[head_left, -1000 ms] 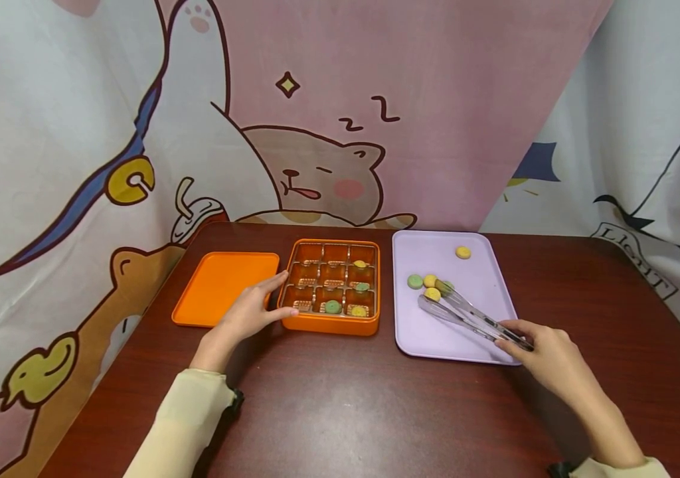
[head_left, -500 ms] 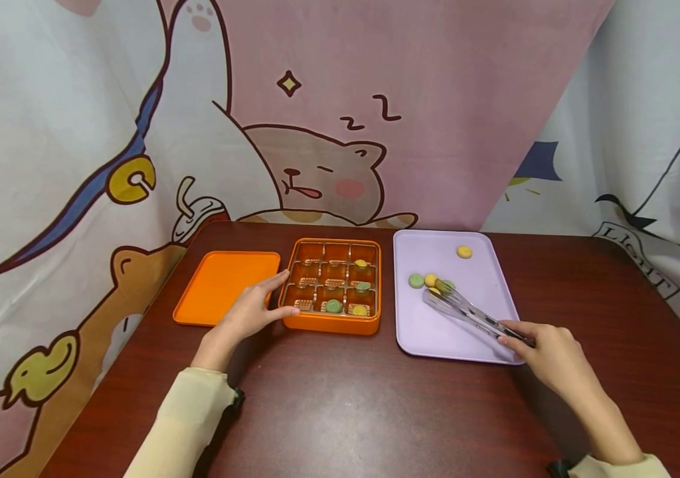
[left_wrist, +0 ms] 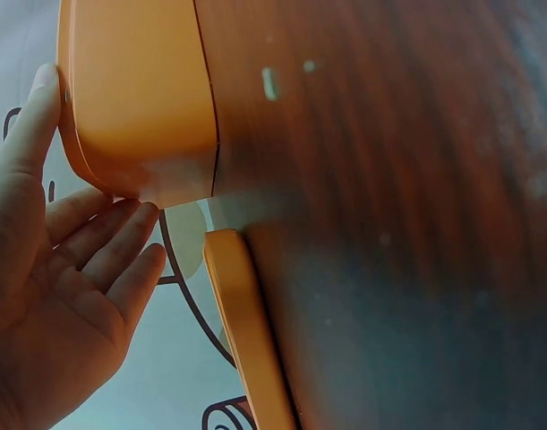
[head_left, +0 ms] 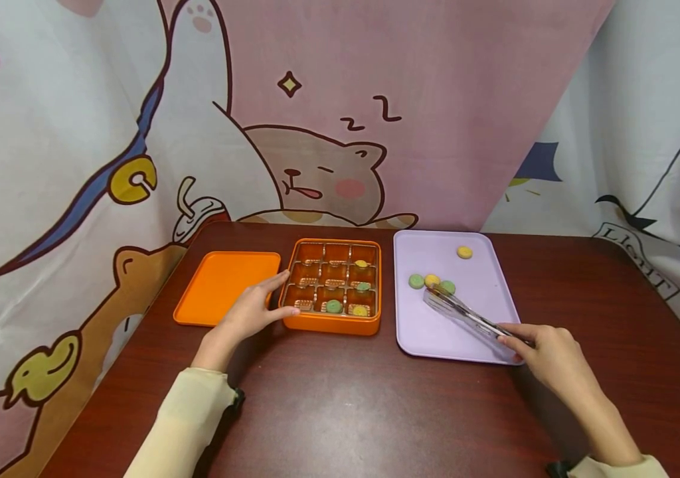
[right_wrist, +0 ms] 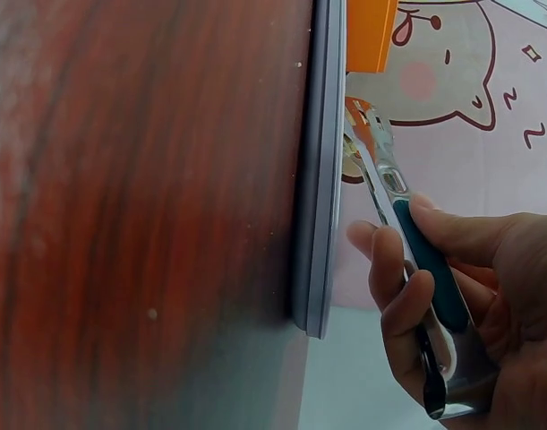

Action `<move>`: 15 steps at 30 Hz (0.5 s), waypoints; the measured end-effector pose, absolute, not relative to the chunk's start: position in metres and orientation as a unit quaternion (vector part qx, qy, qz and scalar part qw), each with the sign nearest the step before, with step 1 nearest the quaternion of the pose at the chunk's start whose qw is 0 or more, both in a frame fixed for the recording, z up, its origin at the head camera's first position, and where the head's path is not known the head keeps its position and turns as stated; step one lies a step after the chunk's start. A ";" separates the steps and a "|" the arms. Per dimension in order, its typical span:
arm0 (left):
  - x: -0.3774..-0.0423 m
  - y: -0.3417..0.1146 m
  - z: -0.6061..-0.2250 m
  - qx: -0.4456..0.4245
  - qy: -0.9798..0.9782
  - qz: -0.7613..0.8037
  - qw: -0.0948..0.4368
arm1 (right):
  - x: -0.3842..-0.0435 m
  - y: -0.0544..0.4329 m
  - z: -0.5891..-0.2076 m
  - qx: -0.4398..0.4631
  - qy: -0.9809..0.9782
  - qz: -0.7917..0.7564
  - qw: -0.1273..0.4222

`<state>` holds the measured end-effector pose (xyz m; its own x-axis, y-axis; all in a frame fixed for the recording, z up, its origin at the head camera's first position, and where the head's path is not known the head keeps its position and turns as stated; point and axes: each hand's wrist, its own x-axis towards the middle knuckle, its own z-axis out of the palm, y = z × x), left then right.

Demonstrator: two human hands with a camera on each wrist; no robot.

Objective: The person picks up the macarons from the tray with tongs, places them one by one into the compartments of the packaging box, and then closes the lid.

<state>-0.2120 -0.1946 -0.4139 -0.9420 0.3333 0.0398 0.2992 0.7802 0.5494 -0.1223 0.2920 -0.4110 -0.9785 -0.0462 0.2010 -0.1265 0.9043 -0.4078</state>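
My right hand (head_left: 555,355) grips metal tongs (head_left: 474,317) over a lilac tray (head_left: 429,338); their arms have come close together. A yellow cookie is mostly hidden at the tips. Right beside them lie a yellow cookie (head_left: 431,280) and a green cookie (head_left: 447,287), with another green cookie (head_left: 416,281) to the left. My left hand (head_left: 247,311) touches the near left corner of an orange divided box (head_left: 331,323), fingers fairly straight, thumb along the front. Its right column holds a yellow cookie (head_left: 361,263), a green cookie (head_left: 362,286) and a yellow cookie (head_left: 360,311); a green cookie (head_left: 334,306) sits front middle.
An orange lid (head_left: 226,285) lies flat left of the box, partly behind my left hand. One more yellow cookie (head_left: 464,252) rests at the tray's far side. Behind the brown table (head_left: 340,398) hangs a printed curtain (head_left: 453,113).
The tongs' arms have closed toward each other, and the yellow cookie between their tips is now largely covered. My left hand stays against the box.
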 end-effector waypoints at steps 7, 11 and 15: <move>-0.212 -0.195 -0.414 0.169 0.943 0.286 0.028 | -0.121 0.292 -0.411 0.046 -0.969 0.224 0.094; -0.212 -0.195 -0.413 0.169 0.943 0.287 0.028 | -0.121 0.292 -0.410 0.048 -0.967 0.229 0.096; -0.213 -0.195 -0.414 0.167 0.943 0.286 0.032 | -0.121 0.291 -0.410 0.046 -0.966 0.234 0.099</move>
